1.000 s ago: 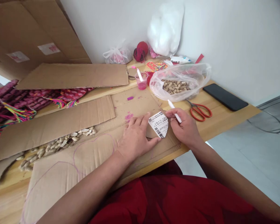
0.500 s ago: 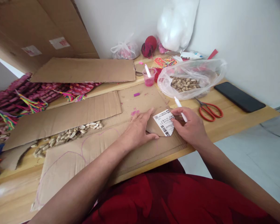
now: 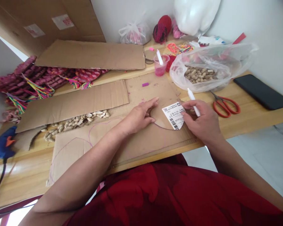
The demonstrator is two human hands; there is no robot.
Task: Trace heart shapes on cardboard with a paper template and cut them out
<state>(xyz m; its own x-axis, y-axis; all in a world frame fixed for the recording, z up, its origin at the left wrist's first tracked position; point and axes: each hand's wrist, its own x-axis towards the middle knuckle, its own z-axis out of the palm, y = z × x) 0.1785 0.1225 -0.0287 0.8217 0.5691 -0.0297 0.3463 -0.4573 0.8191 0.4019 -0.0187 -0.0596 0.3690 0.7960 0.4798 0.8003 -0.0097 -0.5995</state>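
A rounded cardboard cutout [image 3: 159, 117] with a printed white label [image 3: 174, 114] lies on a larger cardboard sheet [image 3: 136, 141]. My left hand [image 3: 140, 117] rests at the cutout's left edge, thumb and fingers apart. In my right hand [image 3: 201, 121] is a white marker [image 3: 193, 101], held slanting with its upper end pointing away from me. The thumb and fingertips of that hand are at the label's right edge and hide the cutout's right end. Left of my hands, another cardboard piece [image 3: 72, 153] bears purple drawn curves.
Red-handled scissors [image 3: 226, 105], a black phone [image 3: 264, 92] and a plastic bag of peanuts [image 3: 200, 75] are at the right. Behind stand a pink cup [image 3: 160, 69] and yarn [image 3: 162, 28]. Loose peanuts [image 3: 68, 124], cardboard strips [image 3: 77, 100] and a blue glue gun [image 3: 3, 142] lie left.
My left hand has slid off the cutout's top to its left edge, uncovering more cardboard. The right hand still holds the marker. The view has shifted, bringing the glue gun further into sight.
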